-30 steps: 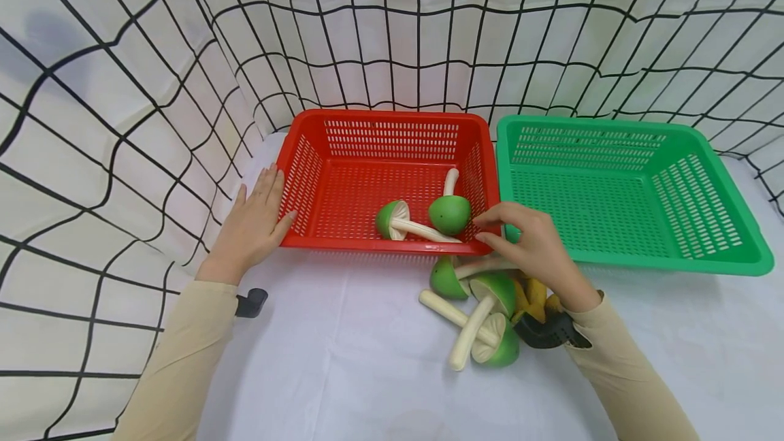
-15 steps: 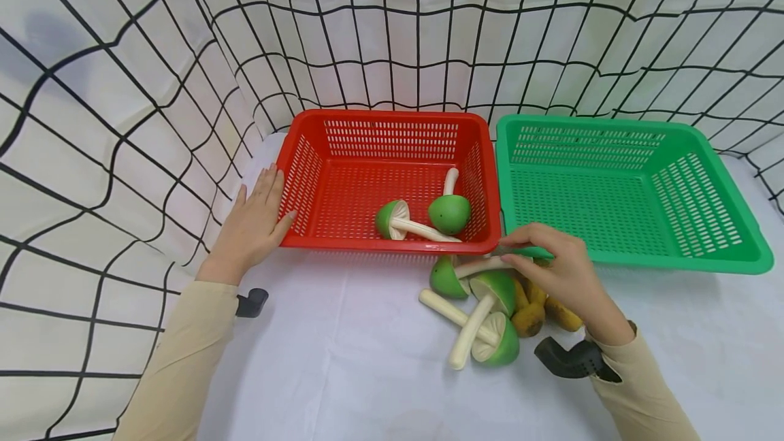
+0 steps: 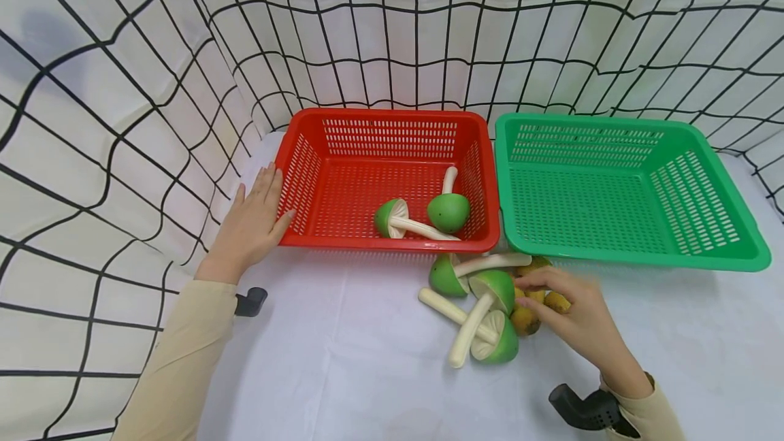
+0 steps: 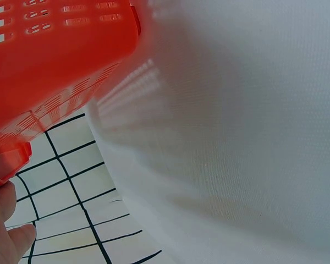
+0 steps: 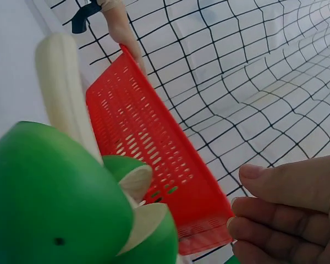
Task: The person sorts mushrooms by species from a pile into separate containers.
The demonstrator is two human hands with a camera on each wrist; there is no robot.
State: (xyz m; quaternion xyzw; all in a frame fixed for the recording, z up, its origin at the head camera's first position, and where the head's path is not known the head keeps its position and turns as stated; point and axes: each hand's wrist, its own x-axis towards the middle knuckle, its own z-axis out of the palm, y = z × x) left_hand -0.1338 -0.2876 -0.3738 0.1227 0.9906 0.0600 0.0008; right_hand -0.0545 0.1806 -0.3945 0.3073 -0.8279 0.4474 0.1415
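My left hand [image 3: 248, 223] rests with straight fingers on the left rim of a red plastic basket [image 3: 380, 244]; in the left wrist view its fingertips touch that rim. Inside the basket lie two green-capped toy mushrooms, one [image 3: 449, 214] cap toward me and another [image 3: 392, 218] on its side. My right hand [image 3: 578, 312] hovers over a pile in front of the baskets, thumb and fingers apart, holding nothing. Beneath its fingertips are several yellow-brown fruit-like pieces [image 3: 525, 320], partly hidden. Left of them lie three more mushrooms, the closest to the fingers being a green-capped mushroom [image 3: 497, 289].
A green plastic basket [image 3: 637, 259] stands right beside the red one. Black grid netting [image 3: 416, 36] over white cloth walls rises at the back and left. Each wrist wears a black camera mount, such as the right mount [image 3: 584, 408]. White cloth [image 3: 343, 352] covers the table.
My right hand has moved from the red basket's front right corner down and toward me, over the yellow-brown pieces. The left hand stays put.
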